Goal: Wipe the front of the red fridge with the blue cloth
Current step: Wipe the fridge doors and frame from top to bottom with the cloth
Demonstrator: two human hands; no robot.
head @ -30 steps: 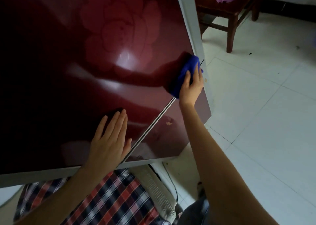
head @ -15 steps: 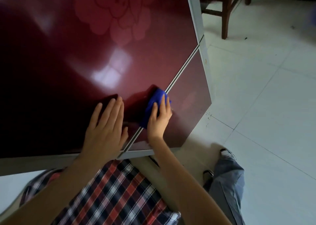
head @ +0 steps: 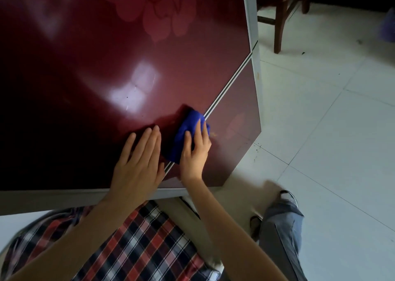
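Observation:
The glossy red fridge [head: 119,52] fills the upper left of the head view, with a faint flower pattern and a pale seam between its two doors. My right hand [head: 195,152] presses the bunched blue cloth [head: 186,133] against the fridge front, right on that seam. The cloth sticks out above and left of my fingers. My left hand [head: 139,163] lies flat on the upper door just left of the cloth, fingers together, holding nothing.
A dark wooden chair [head: 280,13] stands on the white tiled floor [head: 331,131] beyond the fridge's right edge. My plaid shirt [head: 132,248] and grey trouser leg with a shoe [head: 282,208] are below the fridge's grey side edge.
My right hand has slid the blue cloth from the fridge's right edge down along the seam to beside my left hand. The left hand stays flat on the door.

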